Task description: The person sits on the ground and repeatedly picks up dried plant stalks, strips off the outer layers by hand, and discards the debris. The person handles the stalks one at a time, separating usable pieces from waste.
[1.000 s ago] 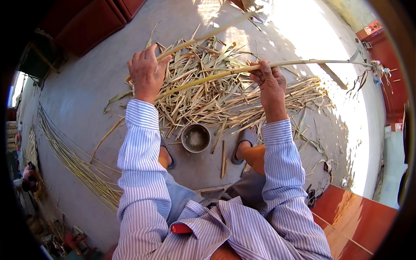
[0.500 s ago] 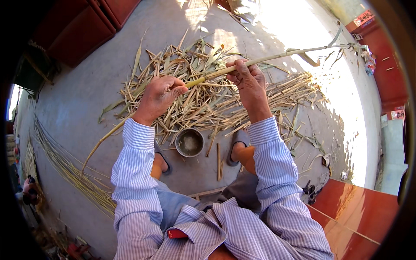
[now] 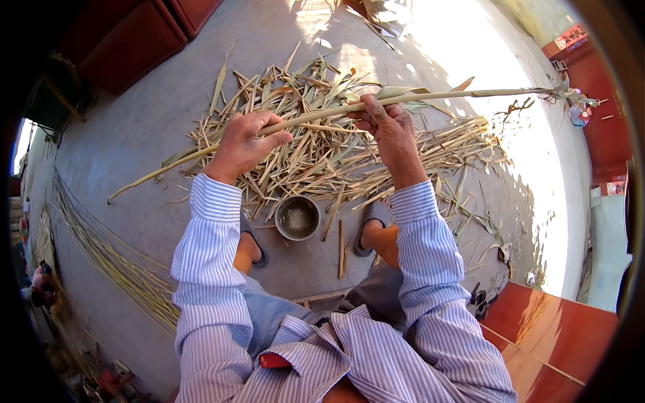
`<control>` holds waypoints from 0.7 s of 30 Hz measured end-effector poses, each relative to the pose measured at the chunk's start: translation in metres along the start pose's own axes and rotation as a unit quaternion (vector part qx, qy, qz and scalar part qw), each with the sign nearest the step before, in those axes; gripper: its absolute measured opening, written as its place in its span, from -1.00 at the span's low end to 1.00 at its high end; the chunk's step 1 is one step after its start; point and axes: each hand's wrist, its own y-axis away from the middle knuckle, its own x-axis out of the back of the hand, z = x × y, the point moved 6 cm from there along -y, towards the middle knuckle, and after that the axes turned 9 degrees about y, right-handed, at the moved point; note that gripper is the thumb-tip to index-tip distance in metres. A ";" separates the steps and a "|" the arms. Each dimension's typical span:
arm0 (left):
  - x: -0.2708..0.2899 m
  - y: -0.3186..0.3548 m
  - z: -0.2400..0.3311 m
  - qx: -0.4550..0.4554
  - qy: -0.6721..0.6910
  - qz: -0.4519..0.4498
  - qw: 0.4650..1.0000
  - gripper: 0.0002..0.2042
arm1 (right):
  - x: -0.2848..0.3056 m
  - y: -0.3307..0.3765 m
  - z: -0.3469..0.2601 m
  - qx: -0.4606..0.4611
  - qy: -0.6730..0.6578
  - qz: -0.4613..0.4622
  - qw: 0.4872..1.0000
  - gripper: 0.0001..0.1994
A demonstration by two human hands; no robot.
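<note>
A long pale green-tan plant stalk (image 3: 316,115) crosses in front of me, its thin bare end at the left and its dry, tattered leafy tip at the far right. My left hand (image 3: 243,144) is closed loosely around it, the thumb below and the fingers above. Further along, my right hand (image 3: 393,138) pinches the stalk between thumb and fingers. A loose leaf blade (image 3: 401,92) stands off the stalk just above the right fingers. Beneath both hands spreads a heap of dry leaf sheaths and strips (image 3: 269,94) on the grey floor.
A round metal bowl (image 3: 297,218) sits between my slippered feet. Long thin stripped stems (image 3: 111,252) lie in a bundle at the left. Reddish-brown panels (image 3: 547,329) stand at the lower right, and dark red furniture (image 3: 131,50) is at the upper left.
The stalk's left end has swung upward and outward, lying straighter. A different stretch of stalk, paler and thicker, is between my hands. Both hands remain nearly in place.
</note>
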 end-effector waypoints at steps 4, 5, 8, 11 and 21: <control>-0.022 0.001 -0.022 0.086 0.109 0.025 0.990 -0.76 | -0.007 0.008 -0.004 0.006 -0.014 0.019 1.000 -0.70; -0.022 0.002 -0.028 0.081 0.121 0.032 0.989 -0.77 | 0.003 0.006 -0.005 0.011 0.011 0.040 0.999 -0.71; -0.026 0.003 -0.037 0.117 0.191 0.045 0.974 -0.78 | 0.018 0.005 -0.008 0.020 0.027 0.069 0.997 -0.71; -0.023 0.006 -0.050 0.164 0.261 0.078 0.948 -0.80 | 0.018 0.005 -0.005 0.008 0.018 0.066 0.998 -0.71; 0.070 0.002 -0.095 0.162 0.354 0.350 0.852 -0.72 | 0.041 0.006 0.016 -0.084 0.016 0.079 0.993 -0.72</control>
